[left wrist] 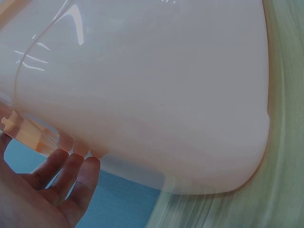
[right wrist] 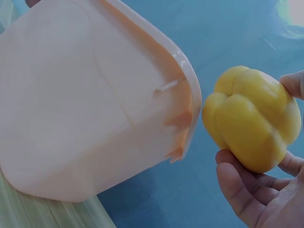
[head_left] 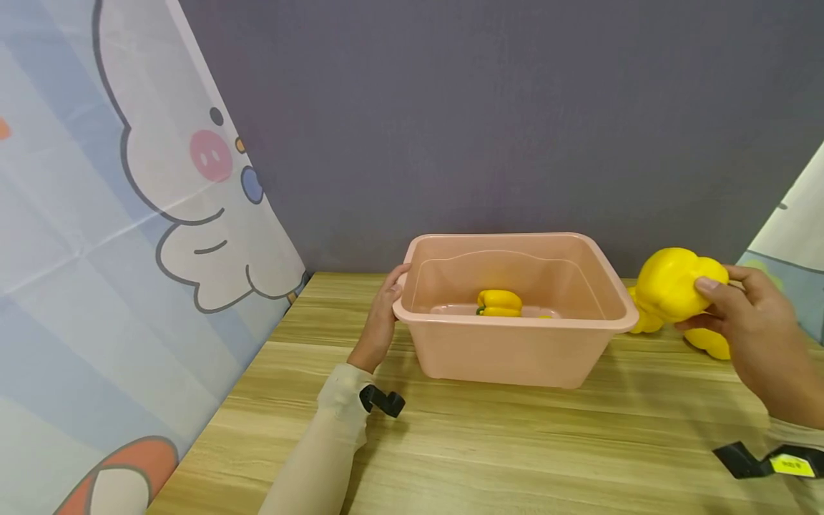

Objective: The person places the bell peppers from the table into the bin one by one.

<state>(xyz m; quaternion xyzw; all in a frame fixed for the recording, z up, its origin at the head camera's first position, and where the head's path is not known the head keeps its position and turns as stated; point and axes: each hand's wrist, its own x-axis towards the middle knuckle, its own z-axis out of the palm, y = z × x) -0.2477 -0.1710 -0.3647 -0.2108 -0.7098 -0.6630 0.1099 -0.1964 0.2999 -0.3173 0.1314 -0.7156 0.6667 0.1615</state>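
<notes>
At the far left hangs a pale cloth (head_left: 64,236) printed with a cartoon animal. Next comes a sleeve (head_left: 322,450), a black mount (head_left: 383,400) at its wrist, leading up to the left hand (head_left: 384,315), whose fingers grip the left end of the tub (head_left: 502,350) at its rim. The tub is pink and stands upright on the wood-grain table (head_left: 515,443), before a dark grey wall (head_left: 502,121). Inside it a yellow pepper (head_left: 498,300) lies on its side, green stem end to the left; right of that, a sliver of yellow just shows over the near rim, too little to tell what it is.

Beyond the tub's right end, two more yellow shapes (head_left: 708,343) are partly hidden — one behind the held pepper (head_left: 672,282), one below the right hand (head_left: 759,322). That hand grips its pepper between thumb and fingers, raised outside the tub, beside the right rim; the right wrist view shows its lobed end. A second black mount (head_left: 747,460), with a yellow label, sits at the right wrist.
</notes>
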